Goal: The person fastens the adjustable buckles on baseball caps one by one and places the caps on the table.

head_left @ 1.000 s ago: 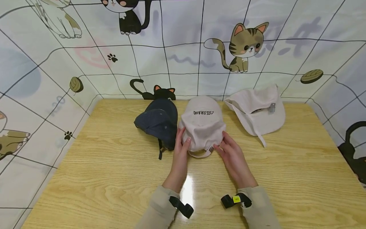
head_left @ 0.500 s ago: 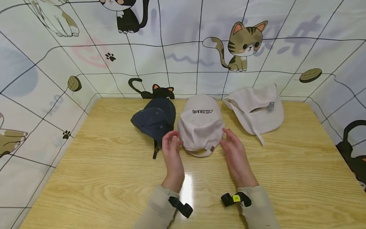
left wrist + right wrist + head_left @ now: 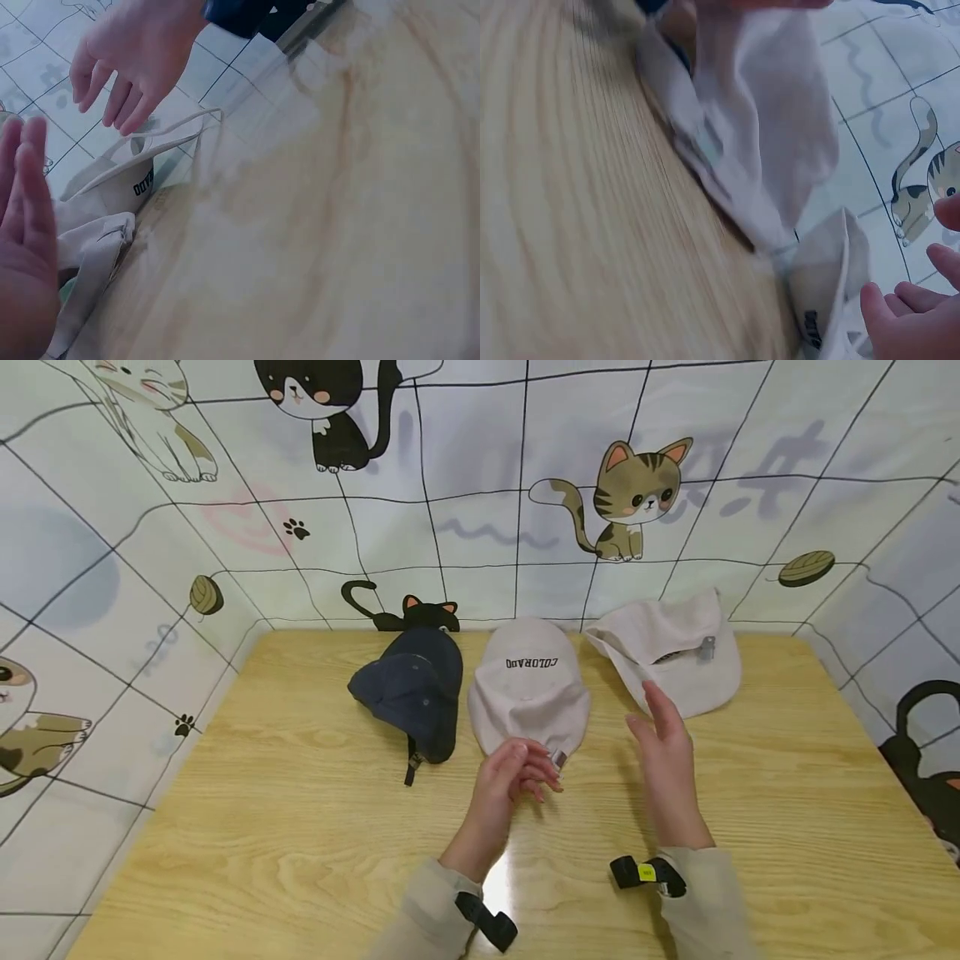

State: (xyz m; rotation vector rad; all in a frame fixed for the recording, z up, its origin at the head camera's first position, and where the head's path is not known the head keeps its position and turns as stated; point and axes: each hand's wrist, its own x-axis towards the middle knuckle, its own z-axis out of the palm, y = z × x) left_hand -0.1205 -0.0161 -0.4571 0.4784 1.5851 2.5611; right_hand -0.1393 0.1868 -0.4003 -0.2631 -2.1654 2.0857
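A pale pinkish cap point(image 3: 528, 689) with COLORADO printed on it sits at the middle back of the table. My left hand point(image 3: 510, 777), fingers loosely bent, hangs in front of its near edge and covers part of the back strap; whether it touches the cap I cannot tell. Further right, another pale cap point(image 3: 701, 672) lies turned over, its inside opening and buckle showing. Below that cap hovers my right hand point(image 3: 667, 760), fingers extended, holding nothing; its fingertips overlap the cap's edge in the head view. In the left wrist view, lettering shows on this cap point(image 3: 124, 184).
Left of the middle cap lies a navy cap point(image 3: 412, 689), strap toward me. The wooden table point(image 3: 300, 860) meets a cat-print cloth backdrop point(image 3: 480, 527) behind the caps and at both sides. Black camera straps point(image 3: 487, 922) circle both sleeves.
Both hands have come away from the middle cap's sides. The left has swung rightward in front of its strap; the right has moved right, toward the turned-over cap. The caps stay put.
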